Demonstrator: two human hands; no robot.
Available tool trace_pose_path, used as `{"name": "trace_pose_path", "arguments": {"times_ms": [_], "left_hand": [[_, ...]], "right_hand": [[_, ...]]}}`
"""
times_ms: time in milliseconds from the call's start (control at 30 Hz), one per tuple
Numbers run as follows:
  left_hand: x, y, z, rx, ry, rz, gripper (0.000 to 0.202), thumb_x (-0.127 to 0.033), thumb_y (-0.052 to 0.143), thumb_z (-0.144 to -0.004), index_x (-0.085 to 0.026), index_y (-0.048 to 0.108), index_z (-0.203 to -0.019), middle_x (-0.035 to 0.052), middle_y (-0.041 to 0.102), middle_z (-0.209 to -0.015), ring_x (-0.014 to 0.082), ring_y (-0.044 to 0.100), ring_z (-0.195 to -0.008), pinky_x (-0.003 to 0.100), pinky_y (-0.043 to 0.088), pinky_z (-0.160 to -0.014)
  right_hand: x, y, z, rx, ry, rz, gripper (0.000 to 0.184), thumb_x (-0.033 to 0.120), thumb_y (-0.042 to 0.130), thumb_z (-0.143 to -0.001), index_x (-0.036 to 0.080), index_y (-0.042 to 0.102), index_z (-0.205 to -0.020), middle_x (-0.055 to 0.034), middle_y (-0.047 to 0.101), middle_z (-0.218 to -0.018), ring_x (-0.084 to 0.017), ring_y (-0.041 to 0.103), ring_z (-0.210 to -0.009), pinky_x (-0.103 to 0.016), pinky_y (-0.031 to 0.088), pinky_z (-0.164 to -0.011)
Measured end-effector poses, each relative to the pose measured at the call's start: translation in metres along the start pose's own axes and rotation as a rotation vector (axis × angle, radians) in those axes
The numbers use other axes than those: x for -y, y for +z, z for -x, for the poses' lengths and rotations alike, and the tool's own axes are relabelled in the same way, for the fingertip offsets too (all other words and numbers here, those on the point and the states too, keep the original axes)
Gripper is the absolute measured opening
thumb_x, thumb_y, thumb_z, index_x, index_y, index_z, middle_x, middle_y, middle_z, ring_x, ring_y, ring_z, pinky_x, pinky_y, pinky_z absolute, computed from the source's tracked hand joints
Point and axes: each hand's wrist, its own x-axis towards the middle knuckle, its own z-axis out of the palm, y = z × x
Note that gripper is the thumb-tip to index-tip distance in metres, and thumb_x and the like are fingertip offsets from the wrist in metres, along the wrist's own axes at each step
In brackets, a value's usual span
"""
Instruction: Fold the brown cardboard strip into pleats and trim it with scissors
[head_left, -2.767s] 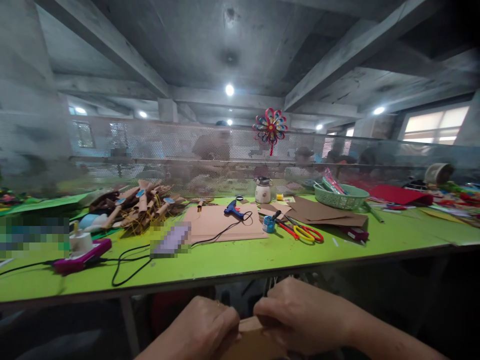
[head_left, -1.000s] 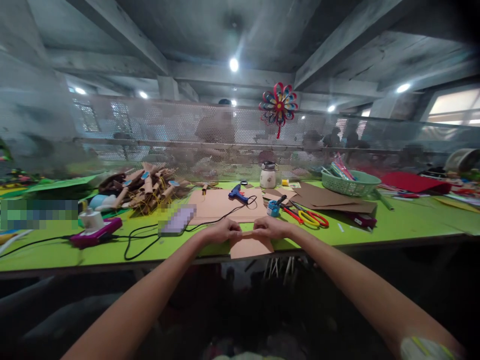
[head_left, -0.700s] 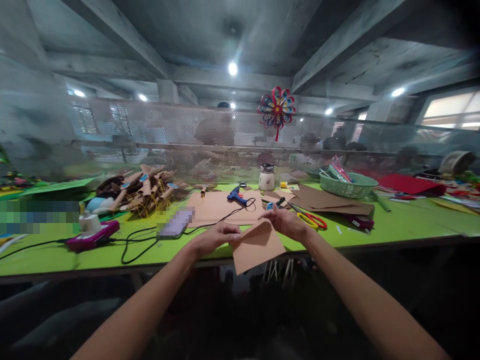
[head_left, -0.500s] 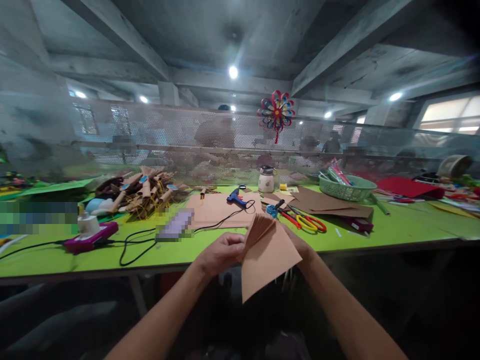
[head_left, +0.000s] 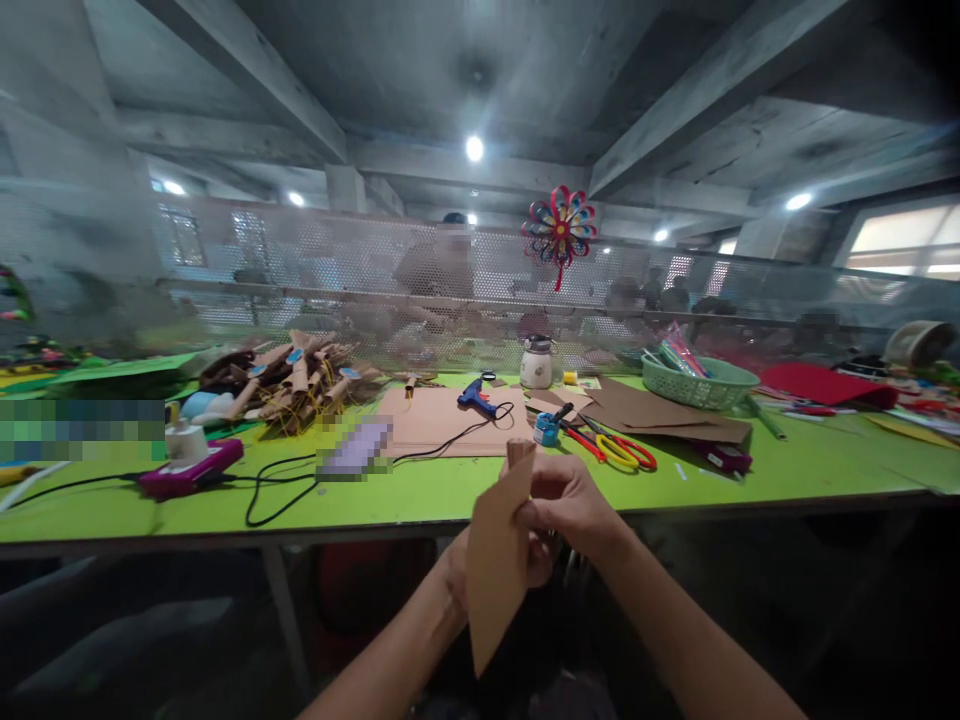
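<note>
A piece of brown kraft paper [head_left: 495, 560], pleated at its upper end, hangs between my hands in front of the table edge. My right hand [head_left: 574, 505] pinches its right side near the folds, thumb on the near face. Behind the sheet my left hand [head_left: 459, 568] holds it from the left; the paper hides most of those fingers. Just beyond lie a blue glue gun [head_left: 478, 397] on a stack of brown sheets [head_left: 420, 425], a small blue jar [head_left: 546, 430] and scissors with red and yellow handles [head_left: 619, 450].
On the green table [head_left: 420, 490] stand a purple power strip [head_left: 191, 470] with cables, a pile of rolled paper pieces [head_left: 300, 385], a white bottle [head_left: 536, 365] and a green basket [head_left: 697, 382]. A perforated metal screen [head_left: 337, 260] bearing a red flower ornament [head_left: 561, 230] runs behind; people sit beyond it.
The pleated paper has turned, so its broad flap now hangs lower and narrower. My right hand has come round to the near side, while my left has gone behind the sheet.
</note>
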Motion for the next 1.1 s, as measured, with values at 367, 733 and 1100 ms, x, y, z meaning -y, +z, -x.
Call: {"name": "trace_pose_path", "arguments": {"times_ms": [367, 733, 1100], "left_hand": [[-0.125, 0.003, 0.025, -0.338, 0.174, -1.042, 0.042, -0.047, 0.055, -0.083, -0.014, 0.066, -0.107, 0.0105, 0.067, -0.107, 0.0229, 0.058, -0.096, 0.032, 0.046, -0.081], [-0.105, -0.026, -0.016, -0.044, 0.111, -1.899, 0.028, -0.030, 0.050, -0.088, -0.015, 0.072, -0.082, 0.0056, 0.068, -0.070, 0.0131, 0.054, -0.060, 0.022, 0.032, -0.057], [-0.092, -0.049, -0.003, -0.216, 0.088, -1.657, 0.027, -0.027, 0.048, -0.084, -0.012, 0.070, -0.084, 0.0019, 0.067, -0.073, 0.0134, 0.055, -0.067, 0.021, 0.036, -0.059]], "right_hand": [[-0.007, -0.062, -0.030, 0.214, 0.201, 0.790, 0.029, 0.040, 0.070, -0.071, 0.012, 0.064, -0.066, 0.0001, 0.057, -0.061, -0.011, 0.049, -0.061, -0.022, 0.039, -0.059], [-0.060, -0.080, -0.063, 0.520, 0.365, 0.852, 0.032, 0.040, 0.069, -0.070, 0.009, 0.070, -0.078, 0.0002, 0.060, -0.063, -0.009, 0.046, -0.058, -0.019, 0.032, -0.052], [-0.074, -0.088, -0.055, 0.524, 0.309, 0.979, 0.025, 0.028, 0.060, -0.077, 0.009, 0.071, -0.087, -0.0033, 0.065, -0.070, -0.011, 0.050, -0.060, -0.018, 0.035, -0.053]]}}
